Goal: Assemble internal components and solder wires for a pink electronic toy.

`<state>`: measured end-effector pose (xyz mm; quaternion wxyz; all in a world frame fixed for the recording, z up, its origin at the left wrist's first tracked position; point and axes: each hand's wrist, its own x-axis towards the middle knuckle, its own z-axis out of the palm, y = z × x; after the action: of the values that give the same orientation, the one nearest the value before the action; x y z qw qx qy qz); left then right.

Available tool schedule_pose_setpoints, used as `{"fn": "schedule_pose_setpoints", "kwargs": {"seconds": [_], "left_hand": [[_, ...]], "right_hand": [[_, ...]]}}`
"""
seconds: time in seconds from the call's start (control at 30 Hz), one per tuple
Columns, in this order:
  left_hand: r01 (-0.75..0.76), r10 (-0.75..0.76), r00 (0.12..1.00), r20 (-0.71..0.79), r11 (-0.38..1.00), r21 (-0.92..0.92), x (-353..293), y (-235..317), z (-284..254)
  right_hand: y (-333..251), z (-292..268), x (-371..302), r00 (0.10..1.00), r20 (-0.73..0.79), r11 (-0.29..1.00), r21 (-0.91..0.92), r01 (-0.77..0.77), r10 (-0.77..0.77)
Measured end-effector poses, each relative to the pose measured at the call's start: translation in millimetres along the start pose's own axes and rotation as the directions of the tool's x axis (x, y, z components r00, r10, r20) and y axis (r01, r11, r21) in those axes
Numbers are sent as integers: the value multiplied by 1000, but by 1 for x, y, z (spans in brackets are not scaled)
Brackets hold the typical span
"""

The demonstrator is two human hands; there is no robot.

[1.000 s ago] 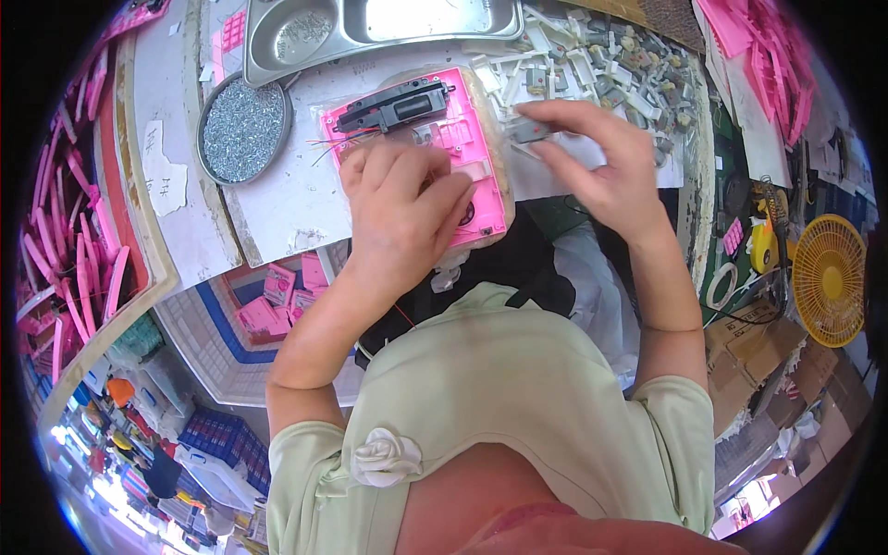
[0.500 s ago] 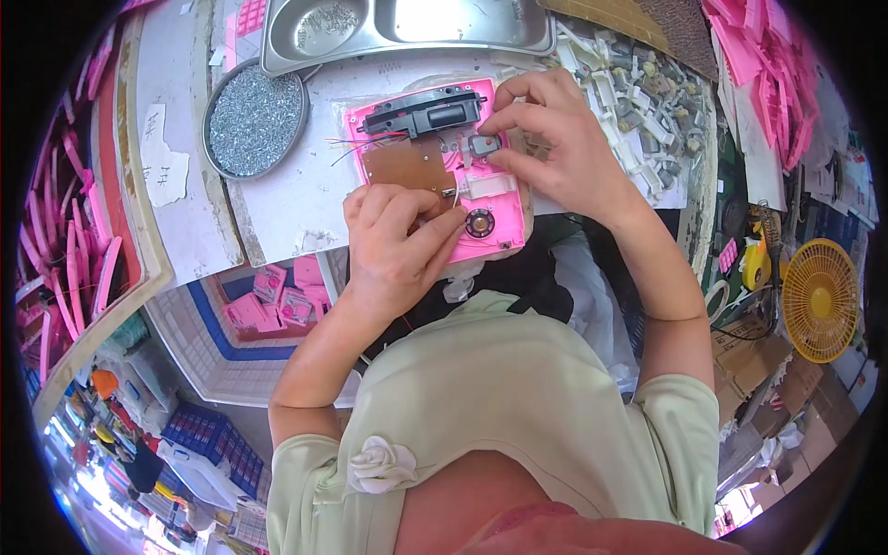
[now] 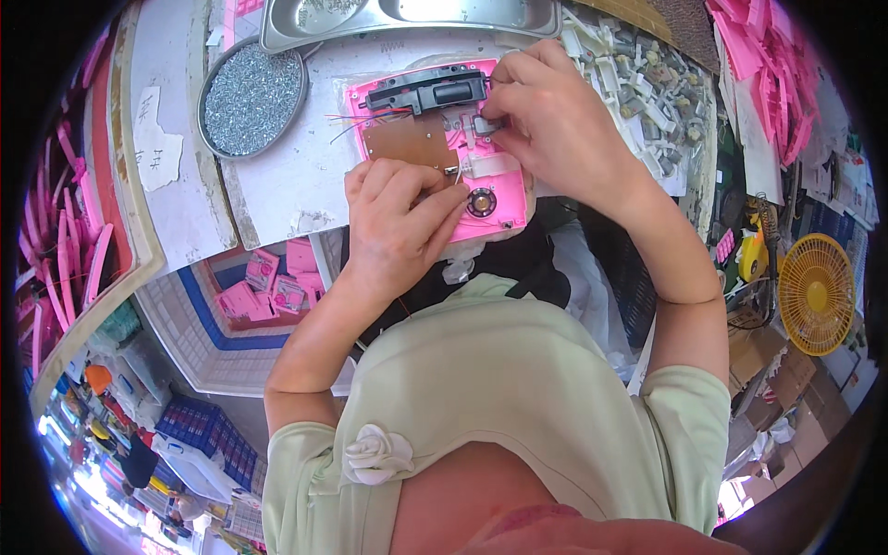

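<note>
A pink plastic housing (image 3: 512,192) lies open on the worktable in front of me. Inside it are a brown circuit board (image 3: 400,146), a long black mechanism (image 3: 433,94) along the far edge, a translucent white piece (image 3: 493,166) and a small round speaker (image 3: 481,203). My right hand (image 3: 566,129) pinches a small grey block-shaped part (image 3: 484,127) at the housing's right side; fingers partly cover it. My left hand (image 3: 396,220) rests over the near left of the board, fingers bent together near a small metal piece. What its fingertips grip is hidden.
A round dish (image 3: 203,120) of small screws stands left, a metal tray (image 3: 407,39) beyond the housing. White and grey plastic parts (image 3: 638,102) are heaped at right. Below the table's left edge sits a crate (image 3: 190,356) with pink pieces. A yellow fan (image 3: 817,294) is far right.
My right hand's fingers have curled in more tightly around the grey part and cover more of it. My left hand keeps nearly the same place on the housing. The whole view has shifted slightly.
</note>
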<state>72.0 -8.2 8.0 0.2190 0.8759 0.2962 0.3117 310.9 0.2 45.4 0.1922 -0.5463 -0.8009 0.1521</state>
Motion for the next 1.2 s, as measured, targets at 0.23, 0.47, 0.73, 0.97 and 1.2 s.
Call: {"fn": "schedule_pose_setpoints", "kwargs": {"seconds": [0.23, 0.47, 0.73, 0.97, 1.2], "left_hand": [[-13, 14, 999, 46, 1000, -14, 8, 3, -5], [-7, 7, 997, 71, 1000, 10, 3, -3, -1], [-88, 88, 994, 62, 996, 3, 1, -1, 4], [-81, 80, 993, 90, 997, 1, -1, -4, 1], [-67, 68, 994, 89, 998, -14, -4, -9, 5]], "right_hand": [[3, -14, -28, 978, -160, 985, 130, -111, 132], [-35, -51, -187, 701, -396, 801, 208, -561, 593], [-57, -64, -397, -92, -807, 517, 457, -724, 584], [-55, -161, -449, 136, -957, 67, -122, -990, 258], [-4, -259, -679, -216, -515, -334, -147, -931, 829]]}}
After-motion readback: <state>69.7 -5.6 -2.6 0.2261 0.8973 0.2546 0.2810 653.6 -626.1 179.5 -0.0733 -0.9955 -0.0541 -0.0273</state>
